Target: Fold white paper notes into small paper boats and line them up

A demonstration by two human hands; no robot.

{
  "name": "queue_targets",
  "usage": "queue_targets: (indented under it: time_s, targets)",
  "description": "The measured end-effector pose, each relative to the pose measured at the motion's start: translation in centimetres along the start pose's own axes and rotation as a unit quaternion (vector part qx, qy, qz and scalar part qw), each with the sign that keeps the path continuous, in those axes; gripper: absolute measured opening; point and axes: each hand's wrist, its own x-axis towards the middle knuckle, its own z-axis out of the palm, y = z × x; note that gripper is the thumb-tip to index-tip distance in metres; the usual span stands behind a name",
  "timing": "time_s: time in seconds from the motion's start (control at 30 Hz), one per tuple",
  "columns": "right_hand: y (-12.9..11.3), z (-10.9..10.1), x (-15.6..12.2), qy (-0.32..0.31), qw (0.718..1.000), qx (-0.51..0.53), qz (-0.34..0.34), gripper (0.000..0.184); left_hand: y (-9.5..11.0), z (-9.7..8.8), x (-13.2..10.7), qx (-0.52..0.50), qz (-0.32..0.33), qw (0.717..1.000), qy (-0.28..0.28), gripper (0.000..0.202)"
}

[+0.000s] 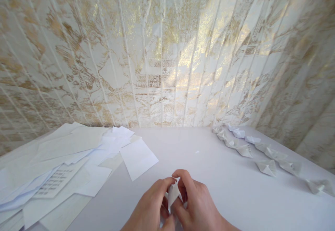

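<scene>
Between my two hands, low in the middle of the view, is a small folded piece of white paper (173,195). My left hand (153,203) curls round it from the left, fingertips pressed to its side and top. From the other side my right hand (197,199) grips it, with the index finger arched over and the thumb against the front. The paper's lower part is hidden behind fingers. Just ahead and to the left lies a loose square of white paper (139,159).
A spread pile of paper sheets (65,150), one with printed lines, covers the table's left side. Two rows of folded paper boats (267,167) stand on the right. A tiny paper scrap (197,151) lies mid-table (180,143). A patterned curtain (157,66) hangs behind.
</scene>
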Motion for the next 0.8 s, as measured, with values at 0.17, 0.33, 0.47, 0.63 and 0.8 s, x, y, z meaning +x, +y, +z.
queue_targets:
  time_s: [0.17,0.33,0.47,0.63,0.8]
  targets:
    - [0.1,-0.1,0.3,-0.01,0.997,0.049,0.059,0.042,-0.5,0.6,-0.3,-0.001,0.009,1.0,-0.019,0.057]
    - [0.3,-0.2,0.2,-0.02,0.996,0.08,0.016,0.044,0.0,0.1,0.1,-0.06,-0.015,0.998,-0.006,0.046]
    - [0.7,-0.3,0.0,0.003,0.997,0.064,-0.031,0.035,0.4,-1.0,0.8,-0.247,-0.083,0.964,-0.045,0.043]
    - [0.8,-0.7,0.1,0.016,0.99,0.1,-0.094,0.023,0.7,-1.8,1.1,-0.307,-0.136,0.94,-0.059,0.044]
    - [0.4,-1.3,0.3,0.08,0.98,0.032,-0.179,0.02,0.4,-2.2,1.0,-0.153,-0.023,0.987,0.048,0.022]
